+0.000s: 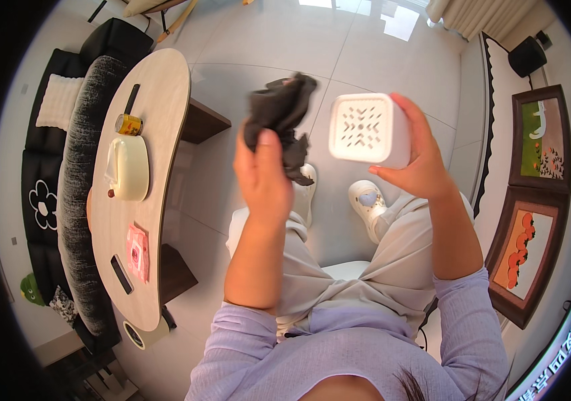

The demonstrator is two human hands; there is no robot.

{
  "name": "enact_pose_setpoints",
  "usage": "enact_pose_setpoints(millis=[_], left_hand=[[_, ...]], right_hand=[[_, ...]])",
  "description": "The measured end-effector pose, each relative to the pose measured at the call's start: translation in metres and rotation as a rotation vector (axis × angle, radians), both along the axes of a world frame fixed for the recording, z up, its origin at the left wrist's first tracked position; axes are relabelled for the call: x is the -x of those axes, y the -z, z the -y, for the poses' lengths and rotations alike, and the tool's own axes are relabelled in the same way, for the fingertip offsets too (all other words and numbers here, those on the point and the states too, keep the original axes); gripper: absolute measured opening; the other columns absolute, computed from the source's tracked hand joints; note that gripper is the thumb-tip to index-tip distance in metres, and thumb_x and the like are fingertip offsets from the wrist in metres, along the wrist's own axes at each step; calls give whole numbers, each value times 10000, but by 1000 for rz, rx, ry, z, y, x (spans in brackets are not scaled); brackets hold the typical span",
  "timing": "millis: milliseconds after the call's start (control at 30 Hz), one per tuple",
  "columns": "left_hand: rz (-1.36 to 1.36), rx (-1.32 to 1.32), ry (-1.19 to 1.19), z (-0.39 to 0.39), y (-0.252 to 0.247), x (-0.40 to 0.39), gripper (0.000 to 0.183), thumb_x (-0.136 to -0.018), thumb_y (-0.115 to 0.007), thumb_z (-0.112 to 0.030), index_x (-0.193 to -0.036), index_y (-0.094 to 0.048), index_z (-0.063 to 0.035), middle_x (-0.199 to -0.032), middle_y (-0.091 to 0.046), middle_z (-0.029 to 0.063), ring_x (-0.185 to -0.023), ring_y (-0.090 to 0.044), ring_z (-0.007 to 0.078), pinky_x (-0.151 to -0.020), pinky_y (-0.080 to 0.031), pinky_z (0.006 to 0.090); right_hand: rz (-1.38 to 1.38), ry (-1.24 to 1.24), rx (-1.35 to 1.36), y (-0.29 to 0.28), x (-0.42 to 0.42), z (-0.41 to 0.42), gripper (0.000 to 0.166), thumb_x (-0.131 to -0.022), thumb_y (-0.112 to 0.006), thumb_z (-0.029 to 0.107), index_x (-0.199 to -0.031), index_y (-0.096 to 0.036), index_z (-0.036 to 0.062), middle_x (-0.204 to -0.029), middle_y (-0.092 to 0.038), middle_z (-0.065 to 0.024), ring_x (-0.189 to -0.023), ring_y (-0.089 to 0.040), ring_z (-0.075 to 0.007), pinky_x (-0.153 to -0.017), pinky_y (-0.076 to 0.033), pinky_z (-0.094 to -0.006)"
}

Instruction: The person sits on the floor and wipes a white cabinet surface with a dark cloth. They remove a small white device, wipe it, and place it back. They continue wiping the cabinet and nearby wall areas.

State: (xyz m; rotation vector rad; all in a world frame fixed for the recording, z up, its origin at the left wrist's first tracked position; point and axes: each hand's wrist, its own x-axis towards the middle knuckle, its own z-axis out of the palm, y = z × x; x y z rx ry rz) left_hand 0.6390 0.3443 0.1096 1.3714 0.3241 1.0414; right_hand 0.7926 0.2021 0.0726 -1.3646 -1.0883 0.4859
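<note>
My left hand [265, 170] grips a crumpled dark cloth [283, 113], somewhat blurred, whose loose ends hang past my fingers. To its right, my right hand [420, 155] holds a small white box-shaped container [363, 128] by its side, thumb below and fingers above. The face turned up has rounded corners and a pattern of small slots. Cloth and container are apart, both held over the floor in front of my knees. What the container holds is hidden.
At left a curved table [170, 85] bears a cream tissue box [132, 168], a yellow can [129, 125], a pink wipes packet [138, 253] and dark flat objects. Behind it stands a black sofa [40, 170]. Two framed pictures [541, 200] stand at right, near a black speaker [527, 56].
</note>
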Motion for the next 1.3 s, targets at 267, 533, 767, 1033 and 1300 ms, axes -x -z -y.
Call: enact_pose_setpoints(millis=[267,533,767,1033,1300], left_hand=[[-193,-694,99,9,2,-14,432,-655,-435,83,-1070,-526,2,-1162,-576,163,-1202,-444,361,-1041,-232,497],[-250,-892,133,12,-1,-9,367,-583,-512,-2,-945,-567,-22,-1094,-620,113,-1149,-502,325,-1034,-228,515],[-321,-936,-6,11,2,-10,374,-592,-506,23,-962,-546,-21,-1121,-608,103,-1154,-486,346,-1040,-187,539],[-82,172,357,2,-4,10,411,-895,-381,-210,-1146,-467,103,-1126,-567,213,-1113,-519,314,-1038,-299,416],[21,260,-72,-8,-9,2,389,-946,-311,-175,-1233,-404,71,-1204,-513,185,-1094,-524,255,-910,-424,321]], right_hand=[[145,99,-57,9,8,-15,734,-587,-726,-51,-1243,-435,101,-1246,-450,-93,-1167,-436,-263,-942,-396,-348],[163,199,-110,7,-2,-7,748,-580,-718,-71,-1254,-441,97,-1266,-444,-108,-1183,-429,-268,-944,-393,-342],[215,128,-61,7,1,-5,778,-572,-732,-82,-1266,-429,97,-1266,-450,-97,-1176,-438,-249,-926,-411,-333],[-25,147,-17,4,-8,1,866,-554,-745,-84,-1312,-367,95,-1276,-435,-75,-1191,-425,-211,-969,-381,-329],[-112,-19,27,1,-1,-4,889,-550,-708,-94,-1335,-343,109,-1302,-398,-62,-1216,-385,-208,-999,-340,-335]])
